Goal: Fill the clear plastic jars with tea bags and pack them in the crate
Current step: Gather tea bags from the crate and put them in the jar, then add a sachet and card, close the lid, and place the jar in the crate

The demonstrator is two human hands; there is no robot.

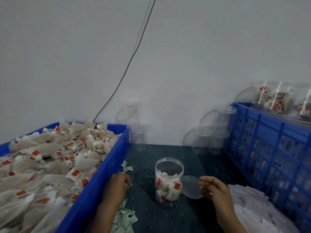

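Clear plastic, open at the mouth, the jar stands upright at the middle of the dark worktop, roughly half filled with tea bags bearing orange tags. Just to its right, the right hand pinches the clear round lid by its edge between curled fingers and thumb, the lid held tilted beside the jar and not on it. The left hand rests on the worktop against the wall of a blue bin, its fingers curled under at a small white scrap; whether they grip it cannot be told. The bin, on the left, is heaped with loose tea bags. Small paper slips lie scattered along its base. On the right stands a blue slatted crate, with filled jars lying on top of it, blurred. Empty clear jars are stacked against the grey wall beside the crate, and two more stand stacked behind the bin. White printed sheets lie at lower right, near the crate. A dark cable runs down the wall.
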